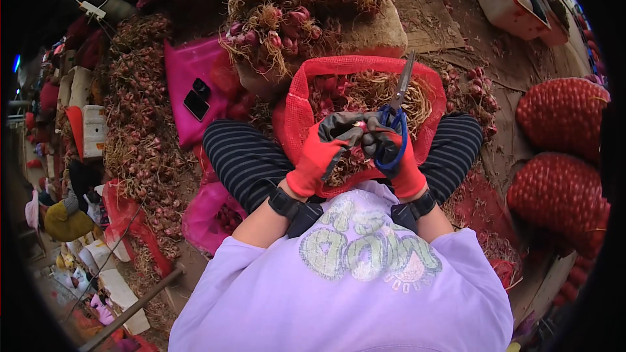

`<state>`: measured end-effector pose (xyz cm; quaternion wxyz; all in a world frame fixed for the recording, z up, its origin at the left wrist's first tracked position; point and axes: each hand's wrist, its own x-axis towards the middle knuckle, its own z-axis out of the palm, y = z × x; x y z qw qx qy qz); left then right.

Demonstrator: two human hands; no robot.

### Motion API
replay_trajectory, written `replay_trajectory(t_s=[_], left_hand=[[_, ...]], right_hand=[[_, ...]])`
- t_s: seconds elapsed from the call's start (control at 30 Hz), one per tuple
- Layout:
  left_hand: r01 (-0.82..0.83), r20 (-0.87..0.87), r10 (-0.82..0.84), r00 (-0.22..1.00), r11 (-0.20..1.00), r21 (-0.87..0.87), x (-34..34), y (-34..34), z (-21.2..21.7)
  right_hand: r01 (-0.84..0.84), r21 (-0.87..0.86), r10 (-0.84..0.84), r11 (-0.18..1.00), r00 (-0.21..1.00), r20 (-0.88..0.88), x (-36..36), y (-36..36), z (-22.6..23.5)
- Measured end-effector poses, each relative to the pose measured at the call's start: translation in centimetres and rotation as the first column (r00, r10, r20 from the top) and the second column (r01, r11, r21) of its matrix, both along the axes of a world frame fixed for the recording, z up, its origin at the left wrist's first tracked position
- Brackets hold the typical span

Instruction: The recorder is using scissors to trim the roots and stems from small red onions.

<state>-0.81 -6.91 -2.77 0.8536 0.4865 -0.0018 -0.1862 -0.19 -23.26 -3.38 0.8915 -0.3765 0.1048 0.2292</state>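
Note:
Both my hands wear red gloves with dark grey palms and fingers, and they meet over an open red mesh bag point(365, 64) between my knees. My left hand point(321, 156) is closed round a small shallot point(360, 125), only partly showing between the fingertips. My right hand point(399, 166) grips blue-handled scissors point(403, 81), the blades pointing up and away from me. Its fingertips touch the left ones beside the shallot. Inside the bag lie red shallots and dry, straw-coloured roots or stalks point(385, 88).
Bunches of shallots point(287, 32) are heaped on a pale block point(375, 32) ahead. A phone point(196, 104) rests on pink sacking point(179, 65) at left, beside a long shallot pile point(140, 137). Full red mesh sacks point(561, 114) stand at right; a white box point(502, 0) is far right.

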Motion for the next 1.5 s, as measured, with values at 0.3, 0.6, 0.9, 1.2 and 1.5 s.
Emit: replay_trajectory(t_s=[0.3,0.6,0.9,1.2,1.5], left_hand=[[-0.087,0.0,0.087,0.996,0.996,0.009,0.4,-0.1,-0.2],[-0.306,0.204,0.252,0.946,0.901,0.308,0.8,2.5,1.4],[-0.216,0.158,0.191,0.969,0.964,0.156,0.4,2.2,1.8],[-0.225,0.151,0.197,0.969,0.954,0.2,0.1,1.8,1.5],[-0.19,0.104,0.187,0.977,0.981,0.024,0.3,2.2,1.2]], right_hand=[[-0.11,-0.111,0.102,0.988,0.992,-0.075,-0.5,-0.9,-0.4],[0.27,-0.943,0.559,0.194,0.76,0.333,-2.3,-3.2,4.3],[0.239,-0.951,0.55,0.197,0.776,0.309,-2.9,-2.9,3.1],[-0.047,-0.885,0.456,0.464,0.869,0.193,-3.5,-3.4,2.8],[-0.111,-0.738,0.404,0.665,0.885,0.23,-4.0,-4.3,1.3]])
